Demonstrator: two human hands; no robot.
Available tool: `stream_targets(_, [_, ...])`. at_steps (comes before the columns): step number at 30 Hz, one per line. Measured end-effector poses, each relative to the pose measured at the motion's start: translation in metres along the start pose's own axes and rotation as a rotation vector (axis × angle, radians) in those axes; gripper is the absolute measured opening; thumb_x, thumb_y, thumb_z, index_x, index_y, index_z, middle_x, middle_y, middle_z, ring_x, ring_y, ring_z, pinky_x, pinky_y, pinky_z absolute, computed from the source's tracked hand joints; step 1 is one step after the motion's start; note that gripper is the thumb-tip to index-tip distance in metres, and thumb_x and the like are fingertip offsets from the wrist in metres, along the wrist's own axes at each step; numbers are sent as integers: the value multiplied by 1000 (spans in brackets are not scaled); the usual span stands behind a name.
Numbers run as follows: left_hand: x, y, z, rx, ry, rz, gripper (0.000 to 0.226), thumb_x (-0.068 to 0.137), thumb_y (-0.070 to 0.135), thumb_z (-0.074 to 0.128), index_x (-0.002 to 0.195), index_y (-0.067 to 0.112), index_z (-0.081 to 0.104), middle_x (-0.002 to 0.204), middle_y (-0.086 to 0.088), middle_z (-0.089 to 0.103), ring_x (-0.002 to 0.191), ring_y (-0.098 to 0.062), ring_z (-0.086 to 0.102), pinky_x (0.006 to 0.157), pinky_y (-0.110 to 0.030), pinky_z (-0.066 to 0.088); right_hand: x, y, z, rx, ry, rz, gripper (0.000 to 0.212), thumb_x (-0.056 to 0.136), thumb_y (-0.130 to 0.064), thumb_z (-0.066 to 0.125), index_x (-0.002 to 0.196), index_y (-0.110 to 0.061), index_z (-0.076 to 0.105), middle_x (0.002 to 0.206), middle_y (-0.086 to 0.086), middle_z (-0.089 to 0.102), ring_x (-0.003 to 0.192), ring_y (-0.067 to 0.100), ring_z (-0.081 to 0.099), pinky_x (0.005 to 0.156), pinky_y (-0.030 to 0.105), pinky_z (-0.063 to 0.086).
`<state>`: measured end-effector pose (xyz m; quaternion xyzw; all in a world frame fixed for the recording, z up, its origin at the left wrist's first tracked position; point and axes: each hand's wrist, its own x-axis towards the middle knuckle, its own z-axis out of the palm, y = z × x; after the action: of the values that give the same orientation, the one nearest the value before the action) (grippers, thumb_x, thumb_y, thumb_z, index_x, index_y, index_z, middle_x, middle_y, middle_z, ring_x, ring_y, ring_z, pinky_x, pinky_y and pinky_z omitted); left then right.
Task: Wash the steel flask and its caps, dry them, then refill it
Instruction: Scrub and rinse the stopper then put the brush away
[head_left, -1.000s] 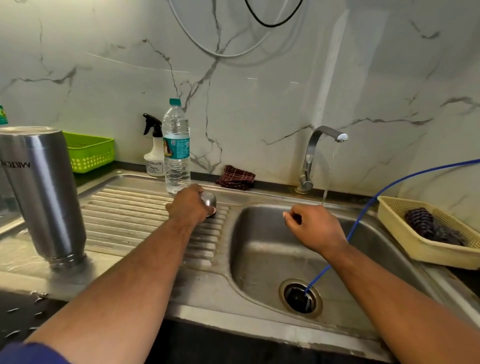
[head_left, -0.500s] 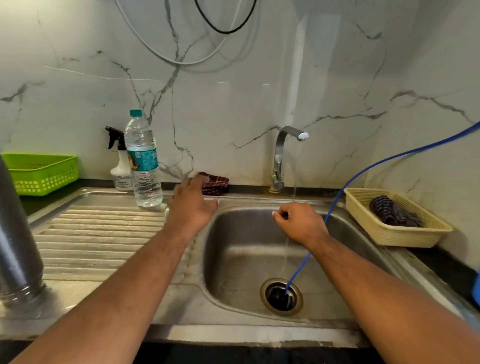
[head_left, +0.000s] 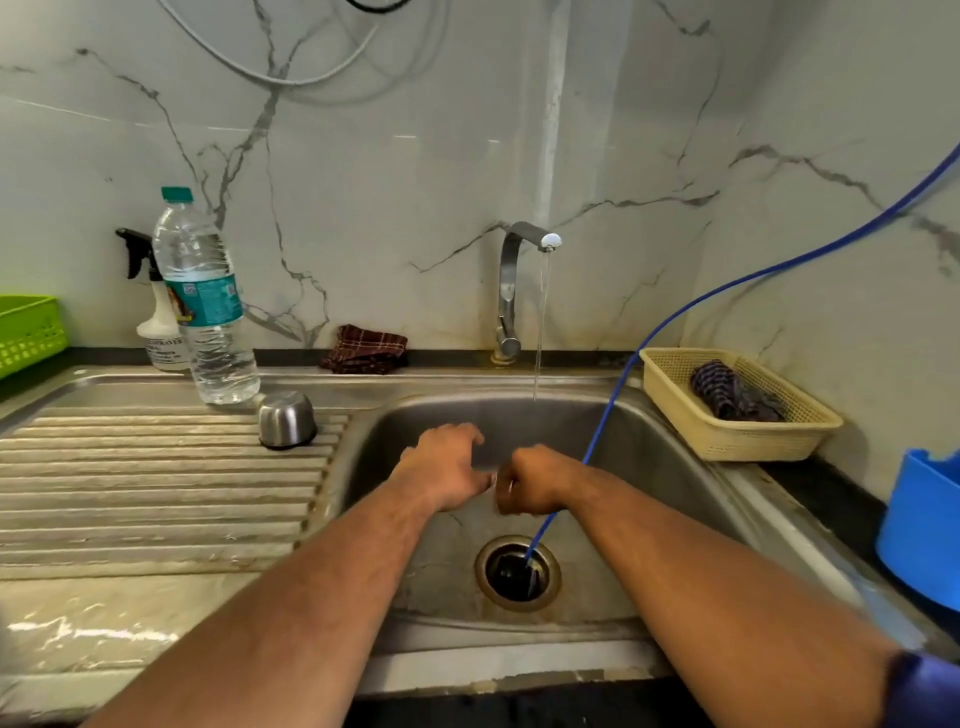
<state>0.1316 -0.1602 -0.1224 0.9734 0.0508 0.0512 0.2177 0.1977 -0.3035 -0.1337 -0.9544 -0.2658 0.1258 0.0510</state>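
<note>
Your right grip (head_left: 530, 480) is clenched, around what I cannot tell; left grip (head_left: 441, 467) released beside it. Anything small fumbled here could drop into the open round metal drain (head_left: 506, 574) below. Domed steel cap (head_left: 287, 420) sits leftward.

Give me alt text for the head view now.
The left hand and the curled right hand, contents unseen, meet over the sink basin. The tap runs behind them, and a steel cap sits on the drainboard beside a water bottle.

The near drainboard (head_left: 156, 499) lies open; steel cap (head_left: 287, 419) and water bottle (head_left: 208, 312) crowd its far right. A blue hose (head_left: 675, 317) crosses the basin's (head_left: 649, 483) right.
</note>
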Motion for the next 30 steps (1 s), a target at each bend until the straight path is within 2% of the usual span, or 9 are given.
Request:
stream_targets(2, [2, -3, 2, -29, -35, -12, 62, 87, 35, 79, 142, 26, 53, 142, 0, 58, 129, -20, 55, 111, -44, 46, -1, -4, 9, -121, -156, -25, 32, 89, -32, 73, 119, -22, 73, 113, 4, 72, 77, 16, 66, 71, 28, 55])
stream_targets(3, [3, -4, 3, -38, -49, -9, 61, 88, 35, 78, 143, 25, 52, 142, 0, 58, 129, -20, 56, 110, -43, 47, -1, -7, 13, -185, -247, -32, 40, 91, -33, 74, 128, -20, 69, 122, 6, 69, 84, 17, 67, 69, 26, 51])
stream_targets(6, [3, -6, 4, -67, -70, 9, 61, 89, 33, 77, 144, 25, 52, 142, 0, 58, 129, -20, 56, 110, -43, 48, 7, -9, 27, -255, -400, -10, 63, 90, -35, 77, 147, -18, 54, 145, 7, 57, 126, 26, 58, 89, 32, 46])
stream_targets(10, [4, -7, 5, -83, -77, 25, 58, 90, 35, 76, 142, 24, 53, 140, 0, 59, 126, -20, 57, 108, -42, 49, 11, -15, 39, -325, -404, 7, 71, 89, -30, 79, 152, -18, 47, 149, 10, 53, 132, 29, 54, 98, 35, 45])
stream_targets(16, [2, -9, 2, -138, -82, 15, 55, 91, 32, 76, 141, 23, 53, 138, -1, 59, 123, -19, 58, 106, -41, 51, 15, -19, 54, -422, -450, -34, 63, 90, -33, 78, 144, -9, 55, 141, 12, 60, 124, 31, 59, 91, 36, 48])
stream_targets(19, [2, -10, 1, -157, -80, 6, 55, 91, 31, 76, 141, 23, 54, 139, -1, 59, 124, -20, 58, 107, -40, 50, 14, -21, 54, -418, -467, -68, 58, 93, -27, 75, 144, -9, 55, 140, 11, 58, 125, 30, 57, 86, 32, 41])
stream_targets(25, [2, -10, 0, -192, -80, -6, 54, 91, 29, 76, 141, 23, 54, 138, 0, 59, 123, -19, 58, 106, -39, 50, 16, -21, 59, -469, -513, -150, 31, 87, -7, 79, 114, -9, 63, 108, 8, 55, 97, 24, 51, 81, 29, 38])
stream_targets(27, [2, -10, 1, -200, -84, -2, 53, 92, 29, 75, 141, 23, 54, 138, 0, 59, 123, -18, 58, 106, -37, 50, 16, -21, 59, -608, -524, -201, 27, 90, -7, 75, 113, -11, 62, 110, 13, 57, 92, 27, 54, 78, 31, 44])
stream_targets(30, [3, -12, 2, -209, -102, 12, 51, 92, 28, 75, 140, 23, 55, 136, 1, 59, 122, -17, 58, 104, -33, 49, 13, -24, 54, -635, -455, -312, 37, 103, -16, 55, 138, -3, 57, 137, 20, 60, 76, 22, 57, 52, 22, 50])
